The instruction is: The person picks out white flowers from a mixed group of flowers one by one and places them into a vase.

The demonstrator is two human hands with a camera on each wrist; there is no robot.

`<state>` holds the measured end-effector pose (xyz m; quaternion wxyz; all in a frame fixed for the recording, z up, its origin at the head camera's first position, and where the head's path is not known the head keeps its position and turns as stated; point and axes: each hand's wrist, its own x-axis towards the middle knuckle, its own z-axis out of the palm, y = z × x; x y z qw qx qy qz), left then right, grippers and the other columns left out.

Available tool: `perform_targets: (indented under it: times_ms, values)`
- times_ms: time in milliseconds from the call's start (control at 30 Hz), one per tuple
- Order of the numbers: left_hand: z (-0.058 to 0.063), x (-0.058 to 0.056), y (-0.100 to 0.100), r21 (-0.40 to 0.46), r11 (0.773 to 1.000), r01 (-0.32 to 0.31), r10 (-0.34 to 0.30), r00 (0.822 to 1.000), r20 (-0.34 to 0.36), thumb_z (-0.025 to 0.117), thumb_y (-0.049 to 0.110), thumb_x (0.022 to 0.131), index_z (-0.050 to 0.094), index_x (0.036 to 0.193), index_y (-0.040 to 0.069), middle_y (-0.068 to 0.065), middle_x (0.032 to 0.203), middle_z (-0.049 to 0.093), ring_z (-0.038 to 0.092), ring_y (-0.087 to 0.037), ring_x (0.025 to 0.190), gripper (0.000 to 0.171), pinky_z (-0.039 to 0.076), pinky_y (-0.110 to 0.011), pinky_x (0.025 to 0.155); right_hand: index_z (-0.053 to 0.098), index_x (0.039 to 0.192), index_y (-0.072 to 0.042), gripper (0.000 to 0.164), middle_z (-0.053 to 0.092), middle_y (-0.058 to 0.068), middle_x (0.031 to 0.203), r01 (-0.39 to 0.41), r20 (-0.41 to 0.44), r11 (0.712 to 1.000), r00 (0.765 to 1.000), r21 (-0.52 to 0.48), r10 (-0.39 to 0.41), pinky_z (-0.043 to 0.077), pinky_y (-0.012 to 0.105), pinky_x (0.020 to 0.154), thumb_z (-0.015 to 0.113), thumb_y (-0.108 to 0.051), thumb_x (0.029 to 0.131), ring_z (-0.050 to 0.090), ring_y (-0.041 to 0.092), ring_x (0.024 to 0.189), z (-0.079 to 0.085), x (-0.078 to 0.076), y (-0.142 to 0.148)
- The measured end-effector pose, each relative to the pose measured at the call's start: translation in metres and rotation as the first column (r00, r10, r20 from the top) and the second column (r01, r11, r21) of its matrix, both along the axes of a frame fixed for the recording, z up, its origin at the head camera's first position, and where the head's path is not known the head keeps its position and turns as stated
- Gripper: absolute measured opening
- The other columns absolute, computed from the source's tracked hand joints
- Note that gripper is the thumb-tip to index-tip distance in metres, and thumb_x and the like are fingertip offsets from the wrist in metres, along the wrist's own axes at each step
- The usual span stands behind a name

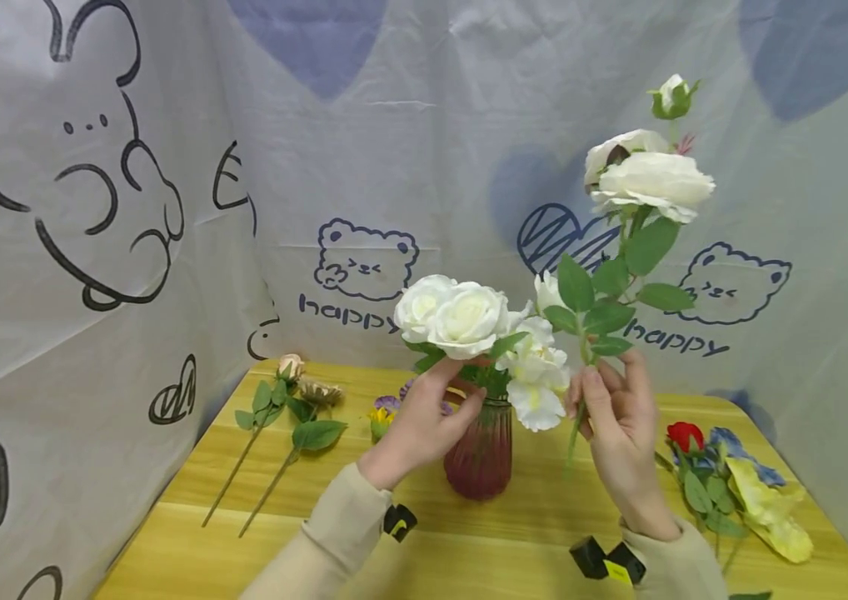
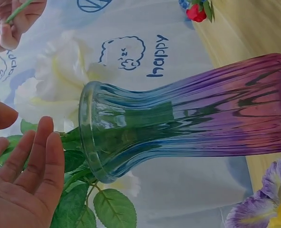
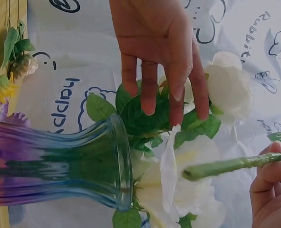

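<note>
My right hand [image 1: 622, 429] pinches the green stem [image 3: 221, 166] of a tall white flower spray [image 1: 652, 182] with leaves and a bud on top. The stem's cut end hangs free beside the vase mouth. A ribbed glass vase [image 1: 478, 471], shading from blue-green at the rim to purple and pink, stands upright on the table. White roses [image 1: 465, 321] and a ruffled white flower [image 1: 536, 375] rise from it. My left hand [image 1: 420, 425] is beside the vase rim, its fingers extended among the leaves [image 3: 147, 114] under the blooms.
Two cream-coloured flowers [image 1: 319, 392] with long stems lie at the table's left. Purple and yellow blooms [image 1: 382, 417] lie behind my left hand. At the right are a red rose [image 1: 685, 436], blue petals [image 1: 742, 450] and a yellow flower [image 1: 769, 500]. A printed cloth [image 1: 424, 167] hangs behind the table.
</note>
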<state>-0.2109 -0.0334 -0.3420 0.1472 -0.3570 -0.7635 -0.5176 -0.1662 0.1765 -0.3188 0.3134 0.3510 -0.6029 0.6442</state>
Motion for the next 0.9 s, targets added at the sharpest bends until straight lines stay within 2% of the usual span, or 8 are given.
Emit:
perform_targets:
  times_ms: [167,333,533,700,900]
  values:
    - [-0.001,-0.002,0.0,0.003,1.0,0.0,0.0,1.0,0.026,0.06,0.0,0.094,0.05,0.143,0.01,-0.016,0.133,0.062,0.073,-0.028,0.097,0.051,0.062,-0.028,0.082,0.05,0.124,-0.005,0.023,0.058,-0.003,0.077,0.074,0.056,0.997,0.996,0.011,-0.074,0.026,0.029,0.036,0.035,-0.001,0.108,0.052,0.01,0.061,0.002,-0.004,-0.006]
    - [0.0,-0.002,-0.001,-0.002,1.0,-0.005,0.005,0.999,0.032,0.06,0.001,0.094,0.05,0.143,0.011,-0.014,0.134,0.062,0.073,-0.027,0.098,0.051,0.061,-0.026,0.083,0.051,0.119,-0.003,0.021,0.064,-0.001,0.087,0.081,0.038,0.997,0.996,0.008,-0.082,0.033,0.028,0.04,0.038,0.004,0.105,0.058,0.009,0.069,0.006,-0.011,-0.012]
    - [-0.001,-0.002,-0.003,0.001,1.0,0.009,-0.009,0.999,0.042,0.059,0.001,0.095,0.05,0.143,0.011,-0.014,0.133,0.062,0.072,-0.027,0.099,0.05,0.061,-0.025,0.084,0.049,0.127,-0.004,0.028,0.064,-0.002,0.093,0.069,0.006,0.997,0.998,-0.034,-0.069,0.043,0.017,0.048,0.04,0.007,0.103,0.06,0.009,0.075,0.012,-0.019,-0.019]
    - [-0.001,-0.003,-0.003,0.009,1.0,0.02,-0.02,0.999,0.043,0.059,0.001,0.095,0.051,0.142,0.009,-0.016,0.132,0.062,0.072,-0.028,0.1,0.048,0.061,-0.025,0.084,0.048,0.132,-0.007,0.031,0.064,0.001,0.092,0.056,-0.023,0.992,0.998,-0.111,-0.059,0.047,0.017,0.051,0.041,0.005,0.104,0.061,0.011,0.075,0.019,-0.021,-0.03]
    - [0.0,-0.002,-0.004,0.005,1.0,0.024,-0.025,0.999,0.047,0.058,0.002,0.095,0.05,0.142,0.01,-0.015,0.133,0.062,0.072,-0.028,0.1,0.049,0.061,-0.025,0.084,0.046,0.129,-0.007,0.025,0.064,0.002,0.088,0.06,-0.059,0.98,0.996,-0.188,-0.072,0.045,0.019,0.049,0.042,0.0,0.106,0.06,0.013,0.072,0.023,-0.024,-0.043]
